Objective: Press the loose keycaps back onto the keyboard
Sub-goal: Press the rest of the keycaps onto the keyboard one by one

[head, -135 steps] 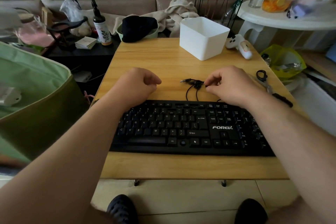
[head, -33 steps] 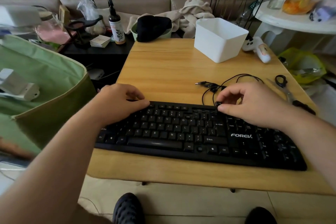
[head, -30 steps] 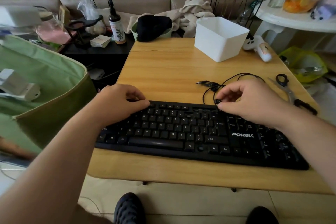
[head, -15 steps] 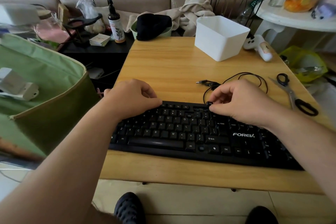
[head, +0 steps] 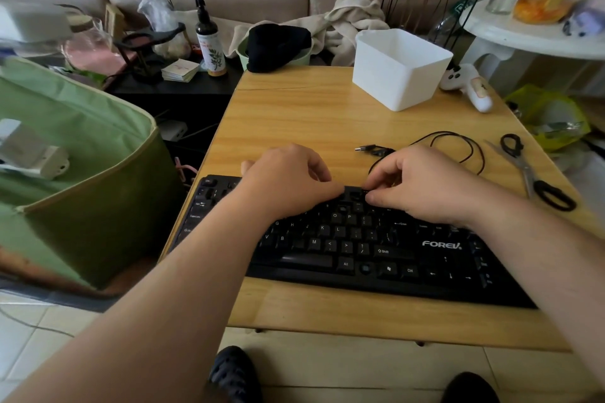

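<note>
A black keyboard [head: 376,245] lies along the near edge of the wooden table [head: 294,114]. My left hand [head: 288,180] rests on its upper rows as a loose fist, thumb pointing right; nothing shows inside it. My right hand [head: 422,186] sits just to the right, fingers curled. Its thumb and forefinger pinch a small black keycap [head: 366,194] down at the top key rows. A round dark spot [head: 355,196] shows in the row between the two thumbs. Both hands hide most of the top rows.
Behind the keyboard lie a black cable [head: 458,144] and scissors [head: 530,173]. A white box [head: 402,69] and a white controller [head: 465,85] stand at the back right. A green bag [head: 82,157] crowds the table's left side.
My left hand has slid right along the top of the keyboard until it nearly meets my right hand. The right hand has moved slightly left, its fingertips still down at the top rows.
</note>
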Demonstrator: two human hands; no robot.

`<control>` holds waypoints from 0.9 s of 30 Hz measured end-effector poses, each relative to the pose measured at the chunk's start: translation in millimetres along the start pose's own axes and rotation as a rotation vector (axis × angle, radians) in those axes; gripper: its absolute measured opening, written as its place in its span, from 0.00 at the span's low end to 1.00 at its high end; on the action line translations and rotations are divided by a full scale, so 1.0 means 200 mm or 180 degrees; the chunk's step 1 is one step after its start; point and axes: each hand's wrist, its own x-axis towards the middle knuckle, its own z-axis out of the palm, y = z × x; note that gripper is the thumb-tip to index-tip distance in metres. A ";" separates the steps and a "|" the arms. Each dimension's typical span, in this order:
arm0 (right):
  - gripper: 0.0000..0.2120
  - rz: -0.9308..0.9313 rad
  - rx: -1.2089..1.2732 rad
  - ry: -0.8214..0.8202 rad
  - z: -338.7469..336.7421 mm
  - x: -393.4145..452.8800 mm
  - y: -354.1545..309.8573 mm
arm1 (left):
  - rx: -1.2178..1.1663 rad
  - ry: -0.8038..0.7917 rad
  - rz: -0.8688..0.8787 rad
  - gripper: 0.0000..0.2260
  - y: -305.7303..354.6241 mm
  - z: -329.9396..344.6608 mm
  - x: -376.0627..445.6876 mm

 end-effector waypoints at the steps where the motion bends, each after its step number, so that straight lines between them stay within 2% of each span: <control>1: 0.04 0.0041 0.0046 0.0018 0.01 0.01 -0.01 | -0.0066 -0.0059 0.0009 0.11 0.01 0.01 0.01; 5: 0.05 0.0247 0.0204 0.0070 0.03 0.03 -0.03 | -0.0329 -0.0272 0.0049 0.06 0.03 0.02 0.03; 14: 0.05 0.0422 0.0274 -0.0012 0.05 0.06 -0.08 | -0.0431 -0.0505 0.0093 0.04 0.05 0.01 0.03; 27: 0.07 0.0401 -0.0082 0.0094 0.07 0.06 -0.08 | -0.0519 -0.0595 0.0067 0.08 0.05 0.04 0.03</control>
